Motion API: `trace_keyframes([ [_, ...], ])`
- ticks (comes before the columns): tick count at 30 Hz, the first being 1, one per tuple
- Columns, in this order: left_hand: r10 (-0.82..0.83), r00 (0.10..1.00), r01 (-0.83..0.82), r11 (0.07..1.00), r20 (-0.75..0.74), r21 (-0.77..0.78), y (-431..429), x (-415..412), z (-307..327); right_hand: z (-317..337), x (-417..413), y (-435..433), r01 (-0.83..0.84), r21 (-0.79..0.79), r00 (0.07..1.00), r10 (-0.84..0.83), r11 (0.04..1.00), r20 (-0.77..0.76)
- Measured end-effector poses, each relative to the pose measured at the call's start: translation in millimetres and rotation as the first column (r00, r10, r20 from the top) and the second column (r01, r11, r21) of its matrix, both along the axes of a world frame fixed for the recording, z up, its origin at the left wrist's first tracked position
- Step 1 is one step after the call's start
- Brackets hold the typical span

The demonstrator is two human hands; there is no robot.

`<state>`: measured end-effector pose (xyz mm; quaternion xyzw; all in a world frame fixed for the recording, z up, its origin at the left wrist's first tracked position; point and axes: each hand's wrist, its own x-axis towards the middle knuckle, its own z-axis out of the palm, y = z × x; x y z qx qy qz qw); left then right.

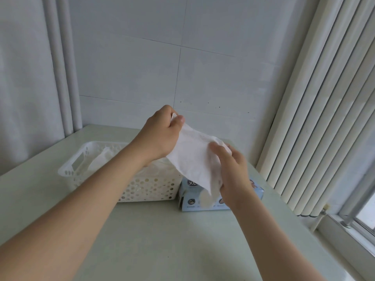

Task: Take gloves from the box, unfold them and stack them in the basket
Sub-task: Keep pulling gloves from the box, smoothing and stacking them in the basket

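A white translucent glove (192, 155) is stretched in the air between both hands, above the table. My left hand (160, 134) pinches its upper end between thumb and fingers. My right hand (231, 171) grips its lower right side, fingers curled round the material. Under the glove lies the light blue glove box (251, 191), partly hidden by my right hand. Left of the box stands a white perforated basket (85, 159) holding pale gloves (101, 159).
The pale green table (162, 240) fills the lower view, against a white tiled wall (182, 67). Vertical blinds (324, 118) and a window sill (345, 240) run along the right side. White pipes (65, 78) stand at the back left corner.
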<state>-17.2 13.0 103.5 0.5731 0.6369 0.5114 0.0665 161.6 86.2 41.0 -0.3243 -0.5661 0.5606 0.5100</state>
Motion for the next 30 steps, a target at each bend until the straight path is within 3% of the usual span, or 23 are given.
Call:
trace_keyframes([
  [4, 0.070, 0.996, -0.073, 0.996, -0.053, -0.055, -2.5, -18.4, 1.1, 6.5, -14.0, -2.8, 0.157, 0.136, 0.979, -0.172, 0.978, 0.110],
  [12, 0.254, 0.940, -0.305, 0.923, -0.228, -0.233, -4.7, -76.2, -8.5, 31.6, -74.2, 20.1, 0.130, 0.386, 0.896, -0.275, 0.913, 0.347],
  [15, 0.316, 0.907, -0.400, 0.856, -0.279, -0.328, -2.4, -98.5, -16.8, 38.9, -99.8, 30.3, 0.091, 0.467, 0.842, -0.318, 0.880, 0.435],
  [21, 0.368, 0.855, -0.517, 0.673, -0.366, -0.529, -8.3, -135.9, -30.3, 30.1, -139.8, 41.0, -0.011, 0.472, 0.730, -0.316, 0.881, 0.606],
  [25, 0.414, 0.800, -0.599, 0.600, -0.436, -0.530, -14.9, -143.5, -33.2, 19.2, -147.2, 38.9, -0.047, 0.510, 0.603, -0.382, 0.859, 0.700],
  [28, 0.400, 0.755, -0.650, 0.556, -0.519, -0.517, -17.1, -143.6, -32.0, 19.1, -145.9, 31.5, -0.106, 0.572, 0.612, -0.400, 0.813, 0.682],
  [30, 0.305, 0.745, -0.641, 0.575, -0.593, -0.509, -16.5, -146.9, -35.0, 21.2, -140.9, 24.3, -0.207, 0.589, 0.640, -0.347, 0.782, 0.685],
])
